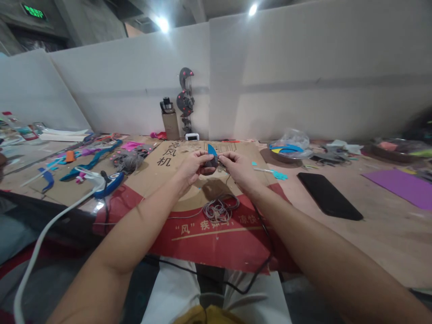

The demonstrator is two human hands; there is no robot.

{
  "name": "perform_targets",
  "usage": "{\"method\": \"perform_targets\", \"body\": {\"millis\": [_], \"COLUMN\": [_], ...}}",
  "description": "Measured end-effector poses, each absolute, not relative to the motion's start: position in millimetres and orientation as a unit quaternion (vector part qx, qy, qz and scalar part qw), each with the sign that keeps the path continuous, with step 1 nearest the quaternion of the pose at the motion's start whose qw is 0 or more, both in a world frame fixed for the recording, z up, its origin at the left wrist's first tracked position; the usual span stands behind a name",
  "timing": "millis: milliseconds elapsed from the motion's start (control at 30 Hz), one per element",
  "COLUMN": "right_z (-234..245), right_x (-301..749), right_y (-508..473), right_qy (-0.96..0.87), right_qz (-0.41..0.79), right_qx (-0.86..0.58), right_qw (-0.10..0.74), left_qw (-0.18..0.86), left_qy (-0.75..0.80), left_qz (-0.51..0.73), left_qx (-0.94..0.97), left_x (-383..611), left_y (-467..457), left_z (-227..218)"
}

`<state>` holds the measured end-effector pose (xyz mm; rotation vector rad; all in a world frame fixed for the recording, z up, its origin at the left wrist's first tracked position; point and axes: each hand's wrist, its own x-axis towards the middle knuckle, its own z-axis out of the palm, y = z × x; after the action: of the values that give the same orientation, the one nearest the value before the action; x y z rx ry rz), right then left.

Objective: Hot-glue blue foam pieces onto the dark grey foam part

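1. Long white cable (50, 220): lies left of the flattened brown-and-red printed cardboard sheet (148, 173) and runs up to item 2.
2. Blue-and-white hand tool (110, 183): lies at the left edge of the cardboard sheet.
3. Curved blue foam strips (91, 162): lie left of the cardboard sheet, beyond the tool, among pink scraps.
4. Loose grey thread bundle (130, 159): sits at the far left corner of the cardboard sheet.
5. Tall brown bottle with a black lid (170, 121): stands upright behind the cardboard sheet, against the white wall.
6. Left hand (194, 166): is raised over the middle of the cardboard sheet, fingers closed around item 7.
7. Small dark grey piece with a blue pointed tip (212, 157): is held between both hands above the cardboard sheet, tip pointing up.
8. Right hand (238, 166): is over the cardboard sheet, fingertips pinched on the right end of item 7. Any finer thing in the pinch is too small to tell.
9. Coil of grey cord (219, 208): lies on the cardboard sheet, nearer than the hands.
10. Round metal dish with blue and yellow cut-outs (286, 150): sits right of the cardboard sheet, on the brown counter (388, 234).
11. Flat black rectangular slab (329, 195): lies right of the cardboard sheet.
12. Purple foam sheet (401, 184): lies well right of the cardboard sheet.
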<state>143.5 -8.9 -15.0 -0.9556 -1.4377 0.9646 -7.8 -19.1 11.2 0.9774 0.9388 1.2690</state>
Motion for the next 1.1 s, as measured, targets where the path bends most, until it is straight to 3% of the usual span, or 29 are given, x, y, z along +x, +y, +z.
{"method": "perform_targets", "body": {"millis": [300,900,1100], "right_z": [-14,-12,-9], "right_x": [142,140,140], "right_y": [-13,-21,-28], "right_qy": [-0.599,-0.587,-0.633], "right_qz": [0.425,0.389,0.312], "right_qx": [-0.364,-0.376,-0.385], "right_qw": [0.573,0.603,0.595], "left_qw": [0.611,0.486,0.499], "left_qy": [0.379,0.373,0.375], "left_qz": [0.537,0.555,0.561], "left_qx": [0.441,0.563,0.543], "left_x": [-9,6,9], "left_y": [-18,-31,-34], "left_z": [7,4,6]}}
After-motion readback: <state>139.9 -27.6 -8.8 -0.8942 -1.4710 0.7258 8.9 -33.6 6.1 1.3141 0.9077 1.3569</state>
